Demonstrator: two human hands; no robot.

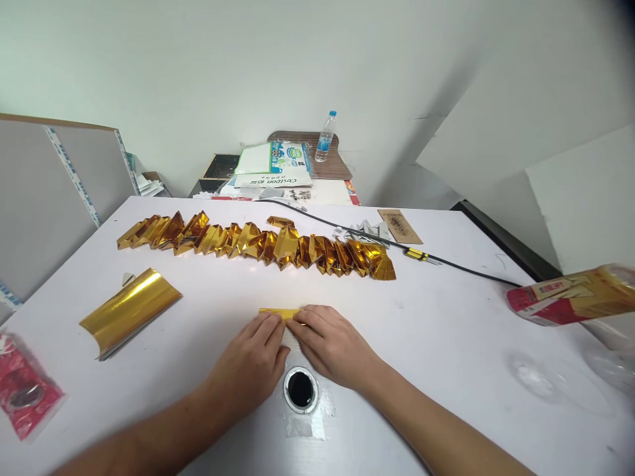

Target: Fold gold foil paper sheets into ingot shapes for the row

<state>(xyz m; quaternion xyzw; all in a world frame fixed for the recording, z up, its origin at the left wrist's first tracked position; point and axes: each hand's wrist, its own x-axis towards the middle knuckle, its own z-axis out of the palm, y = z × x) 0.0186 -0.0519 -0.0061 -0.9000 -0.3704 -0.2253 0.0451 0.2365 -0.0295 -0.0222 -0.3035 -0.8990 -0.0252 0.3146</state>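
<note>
On the white table, my left hand (262, 354) and my right hand (335, 340) meet over a narrow folded strip of gold foil paper (272, 311). The fingers of both hands are closed together and press on the strip, covering most of it. Just below the hands is a round hole with a silvery rim (300, 390), with clear tape around it. A stack of gold foil paper sheets (131, 311), slightly curled, lies to the left. Beyond my hands stretches a long row of folded gold paper ingots (251, 241).
A black cable (471, 270) crosses the table's back right. Silver folded pieces (370, 231) and a brown card (399, 226) lie near it. A red-and-yellow package (570, 294) is at right, a pink packet (24, 387) at left. Behind stands a water bottle (325, 139).
</note>
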